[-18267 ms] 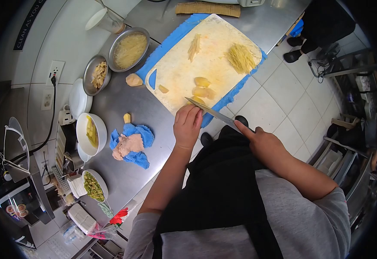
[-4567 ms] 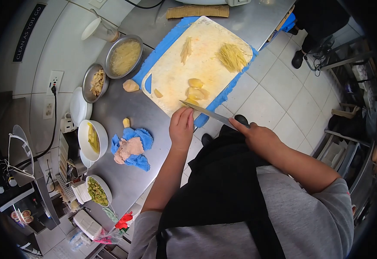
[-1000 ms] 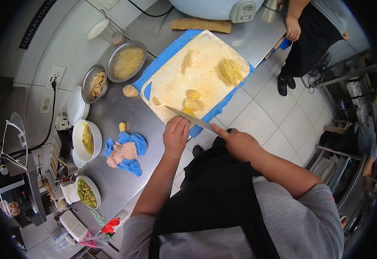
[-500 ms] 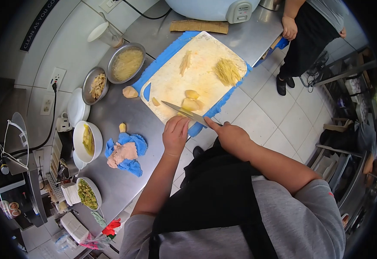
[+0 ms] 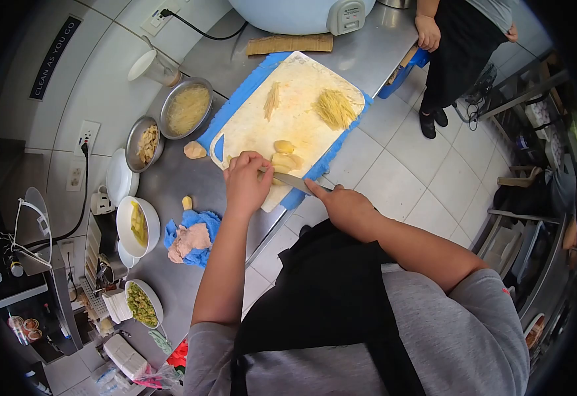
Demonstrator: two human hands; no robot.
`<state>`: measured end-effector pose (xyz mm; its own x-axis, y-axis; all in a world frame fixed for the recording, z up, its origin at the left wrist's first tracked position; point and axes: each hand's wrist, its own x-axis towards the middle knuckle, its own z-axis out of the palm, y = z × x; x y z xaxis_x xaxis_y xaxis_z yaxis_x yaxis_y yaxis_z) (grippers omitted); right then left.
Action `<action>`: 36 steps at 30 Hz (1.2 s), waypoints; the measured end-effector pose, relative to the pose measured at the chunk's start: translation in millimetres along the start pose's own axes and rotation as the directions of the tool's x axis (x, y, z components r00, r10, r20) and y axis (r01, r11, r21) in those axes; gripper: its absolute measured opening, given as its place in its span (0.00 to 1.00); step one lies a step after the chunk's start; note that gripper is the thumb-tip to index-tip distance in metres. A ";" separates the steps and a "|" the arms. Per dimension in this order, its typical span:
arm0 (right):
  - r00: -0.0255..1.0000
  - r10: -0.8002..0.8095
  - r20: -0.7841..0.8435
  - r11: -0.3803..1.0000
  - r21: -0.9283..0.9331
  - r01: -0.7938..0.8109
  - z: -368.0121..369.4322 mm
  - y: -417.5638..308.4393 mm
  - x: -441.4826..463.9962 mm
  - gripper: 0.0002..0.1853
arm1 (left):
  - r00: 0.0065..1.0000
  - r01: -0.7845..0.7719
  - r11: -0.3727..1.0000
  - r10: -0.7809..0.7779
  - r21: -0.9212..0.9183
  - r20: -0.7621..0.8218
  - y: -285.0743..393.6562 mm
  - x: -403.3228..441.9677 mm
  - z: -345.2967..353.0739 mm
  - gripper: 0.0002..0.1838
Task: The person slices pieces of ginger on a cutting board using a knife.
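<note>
Left hand [image 5: 245, 177] has slid up the board [image 5: 255, 127], so slicing looks paused

Fingers curled by the blade, can't tell on what. Right hand [image 5: 344, 208] grips the knife [image 5: 294, 181] across the board's near edge, yellow chunks [image 5: 284, 162] right beside it. Bare board between those and the shreds pile [image 5: 335, 110].

Metal knife [image 5: 294, 182] slanted just beside clustered yellow pieces [image 5: 284, 161].

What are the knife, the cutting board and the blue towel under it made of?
Knife: probably metal; its blade looks smooth and grey. Cutting board: perhaps plastic, pale and dull, but wood is possible. Blue towel: likely cloth, with a ragged, fuzzy edge.
</note>
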<state>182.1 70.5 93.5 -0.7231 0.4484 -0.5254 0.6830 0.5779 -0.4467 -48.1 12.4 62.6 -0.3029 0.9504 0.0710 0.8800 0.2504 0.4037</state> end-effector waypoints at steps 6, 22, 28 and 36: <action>1.000 -0.007 -0.015 0.999 0.035 0.007 1.5 1.2 0.1 0.36 | 0.998 0.044 0.999 -0.044 -0.002 0.037 2.6 25.1 8.2 0.07; 1.000 -0.015 0.020 0.999 0.043 0.014 -1.2 9.5 4.1 0.38 | 0.891 -0.230 0.952 0.124 -0.200 -0.436 -2.1 -52.6 53.8 0.08; 0.999 -0.012 0.052 0.999 0.047 0.009 5.2 16.3 -10.1 0.41 | 0.887 -0.245 0.952 0.143 -0.184 -0.440 -2.9 -54.5 55.6 0.09; 0.997 0.037 0.071 0.999 0.006 -0.037 0.2 23.9 -47.2 0.42 | 0.884 -0.243 0.963 0.170 -0.117 -0.436 -4.8 -56.9 57.6 0.10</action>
<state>232.6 63.0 107.5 -0.6882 0.4197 -0.5918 0.7102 0.5567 -0.4310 -14.0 -32.2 4.1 -0.2777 0.8020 0.5288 0.8783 -0.0110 0.4779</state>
